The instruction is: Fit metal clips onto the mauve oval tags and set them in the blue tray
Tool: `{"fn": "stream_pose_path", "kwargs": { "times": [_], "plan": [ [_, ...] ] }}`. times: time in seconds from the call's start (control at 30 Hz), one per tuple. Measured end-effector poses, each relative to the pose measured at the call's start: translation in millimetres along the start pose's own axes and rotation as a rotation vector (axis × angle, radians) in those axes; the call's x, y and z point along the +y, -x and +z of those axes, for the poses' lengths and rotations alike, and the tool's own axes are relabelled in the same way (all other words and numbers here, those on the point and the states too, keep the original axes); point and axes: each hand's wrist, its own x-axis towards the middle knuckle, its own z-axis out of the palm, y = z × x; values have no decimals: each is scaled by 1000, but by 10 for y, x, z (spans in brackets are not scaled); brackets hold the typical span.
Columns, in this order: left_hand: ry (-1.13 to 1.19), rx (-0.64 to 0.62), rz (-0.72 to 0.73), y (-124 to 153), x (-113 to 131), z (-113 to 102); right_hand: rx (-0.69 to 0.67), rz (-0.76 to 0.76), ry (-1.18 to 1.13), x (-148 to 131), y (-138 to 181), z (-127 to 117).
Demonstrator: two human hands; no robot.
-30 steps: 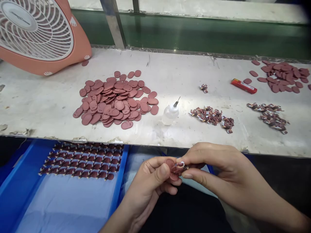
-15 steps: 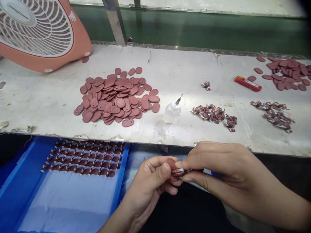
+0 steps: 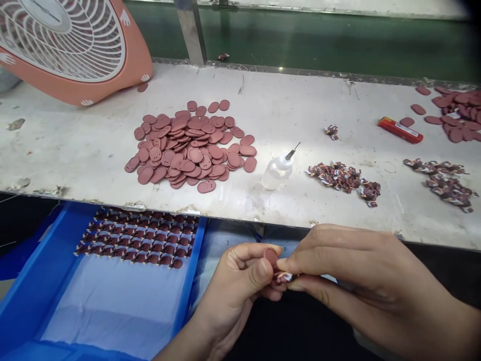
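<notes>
The view is taken from the wearer's head, above the work surface (image 3: 300,100) and on its near-edge side, facing forward and down at close range. The left hand (image 3: 235,283) and right hand (image 3: 368,276) lie nearest the lens, below the near edge, which runs slightly downward to the right. Coverage extends past the far edge onto a green strip (image 3: 319,42); the frame crops the surface at both ends.

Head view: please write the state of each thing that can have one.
Left hand: closed on disc
Right hand: closed on figure
Disc: held
Figure: held
Bottle: standing, needle bare
Disc pile: loosely heaped
Tray: partly filled
Red item: lying flat
Fan: standing; cannot tell whether running
</notes>
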Motion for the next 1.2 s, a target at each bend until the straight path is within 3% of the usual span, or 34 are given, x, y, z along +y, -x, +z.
{"fn": "stream_pose_path", "kwargs": {
  "times": [0.73,0.97,1.1,1.2],
  "plan": [
    [33,51,27,20,1,-50,-17,-8,5,-19,-111,57],
    [29,12,22,-6,-12,-103,-47,7,-23,-12,-143,39],
    [47,-77,0,-14,-24,-152,-101,40,-14,-50,-145,-4],
    [77,-97,-1,-7,-20,-181,-64,66,-3,-56,-100,-5]
  ]
}}
